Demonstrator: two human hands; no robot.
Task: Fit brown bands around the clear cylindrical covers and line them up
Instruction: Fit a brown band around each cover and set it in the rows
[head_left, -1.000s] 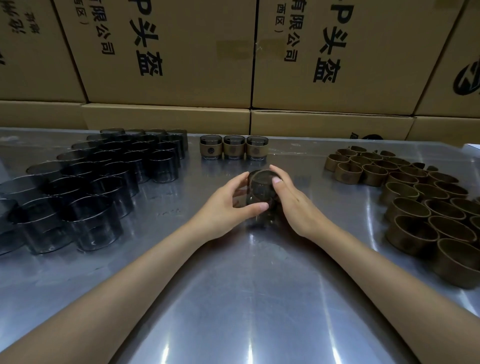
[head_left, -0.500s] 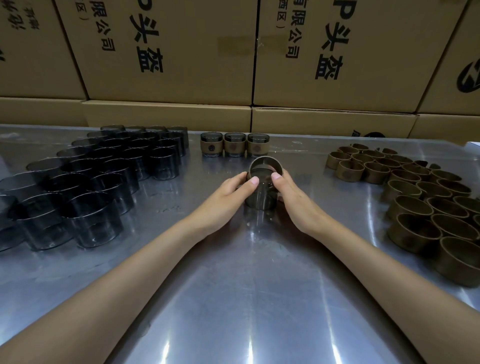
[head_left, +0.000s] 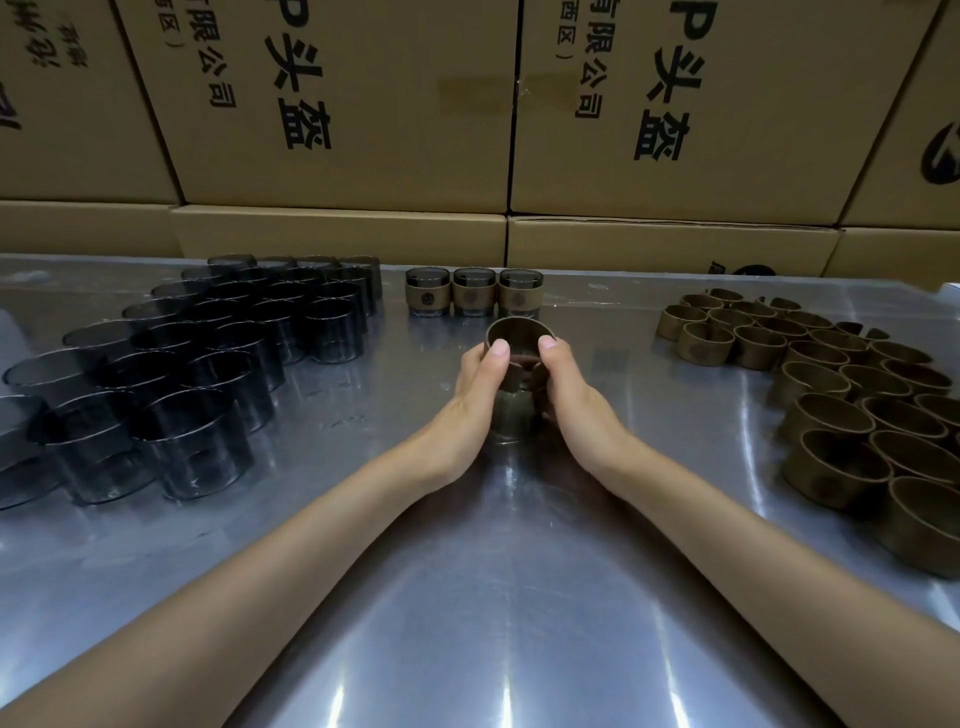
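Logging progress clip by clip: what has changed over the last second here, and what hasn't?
The clear cover, tilted in both hands a second ago, now stands upright on the table. The left hand and right hand still hold it, thumbs now pressing the brown band down over its top. The three finished covers, bare covers and loose bands are unmoved.

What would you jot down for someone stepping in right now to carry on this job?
Left hand and right hand: both grip one clear cover standing on the metal table, thumbs pressing a brown band down over its top; the band is only partly on.
Done: three banded covers lined up at the back.
Left: seat this band, set the cover into the line, then work through the bare covers on the left and loose bands on the right.
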